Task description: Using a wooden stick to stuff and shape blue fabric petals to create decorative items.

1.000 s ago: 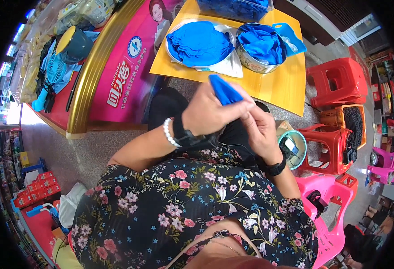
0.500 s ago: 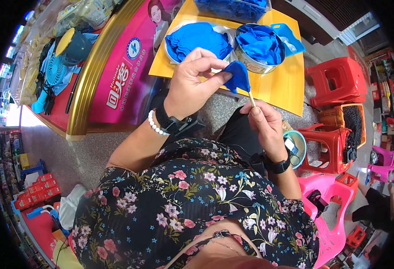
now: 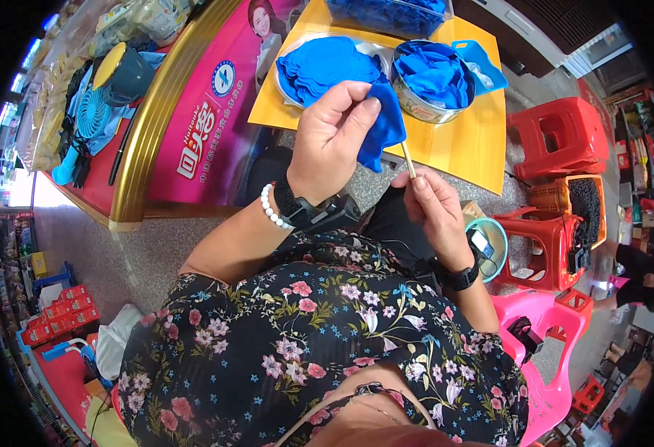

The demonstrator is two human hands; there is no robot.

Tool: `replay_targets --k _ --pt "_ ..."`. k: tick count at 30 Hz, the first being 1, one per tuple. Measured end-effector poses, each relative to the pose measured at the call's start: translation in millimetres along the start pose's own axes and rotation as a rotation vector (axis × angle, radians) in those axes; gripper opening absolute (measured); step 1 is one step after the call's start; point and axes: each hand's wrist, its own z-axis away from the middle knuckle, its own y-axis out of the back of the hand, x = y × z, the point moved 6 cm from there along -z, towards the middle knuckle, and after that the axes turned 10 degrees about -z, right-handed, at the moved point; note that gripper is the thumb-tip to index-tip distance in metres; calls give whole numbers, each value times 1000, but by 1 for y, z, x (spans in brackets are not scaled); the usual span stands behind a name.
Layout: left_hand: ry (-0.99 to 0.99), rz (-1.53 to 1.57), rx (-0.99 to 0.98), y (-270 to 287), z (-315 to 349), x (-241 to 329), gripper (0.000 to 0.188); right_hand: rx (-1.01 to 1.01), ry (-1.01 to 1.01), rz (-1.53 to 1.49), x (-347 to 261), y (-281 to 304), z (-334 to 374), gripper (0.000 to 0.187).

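Note:
My left hand (image 3: 327, 145) pinches the upper edge of a blue cloth piece (image 3: 385, 134) between thumb and fingers. The cloth hangs spread below the fingertips. Lower and to the right, my right hand (image 3: 437, 212) grips a thin light wooden stick (image 3: 409, 158). The stick's upper end meets the cloth's lower right edge; whether it is fastened there cannot be seen. Just beyond my hands, a stack of flat blue cloth pieces (image 3: 327, 67) lies on a white plate. Beside it stands a round tin (image 3: 430, 112) filled with folded blue cloth pieces (image 3: 435, 74).
These containers stand on a yellow table (image 3: 483, 145), with a clear box (image 3: 390, 22) of blue pieces behind and a blue scoop-like tray (image 3: 483, 67) at right. A gold-edged counter (image 3: 137, 141) rises at left. Red stools (image 3: 554, 141) and a pink chair (image 3: 547, 395) stand at right.
My left hand has turned and drawn the cloth more open, so it hangs lower and wider. The stick and right hand have shifted slightly left and down. People at far right have moved.

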Motion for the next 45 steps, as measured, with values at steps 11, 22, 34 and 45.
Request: replay_targets --k 11,22,34,45 --pt "37 113 38 -10 -7 11 26 40 64 5 -3 -5 1 27" --pt "110 154 -51 -12 -7 14 18 28 94 108 -16 -6 0 23" --pt "99 142 -163 -22 2 16 9 36 144 105 -8 -10 1 22" --pt "-53 49 66 -10 -2 21 20 -44 18 -109 2 -8 -3 27"
